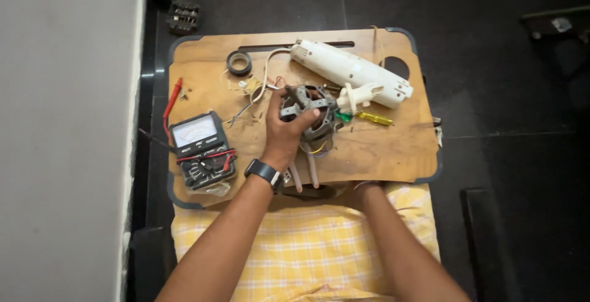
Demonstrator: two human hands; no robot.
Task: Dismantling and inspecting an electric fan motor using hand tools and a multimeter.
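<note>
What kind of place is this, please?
Probably a makeshift home repair spot: a wooden lap board over a dark tiled floor, with a black analogue multimeter and a grey metal motor core.

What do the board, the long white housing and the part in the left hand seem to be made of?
Board: likely wood or plywood, brown grain, scuffed, with a dark rim.
Long white housing: probably plastic, smooth and slightly glossy.
Part gripped by the left hand: grey metal frame, dull cast look, with thin coloured wires below.

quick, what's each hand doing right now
Left hand: closed around the small grey motor on the wooden board.
Right hand: hidden under the board's near edge, cannot be told.
</note>
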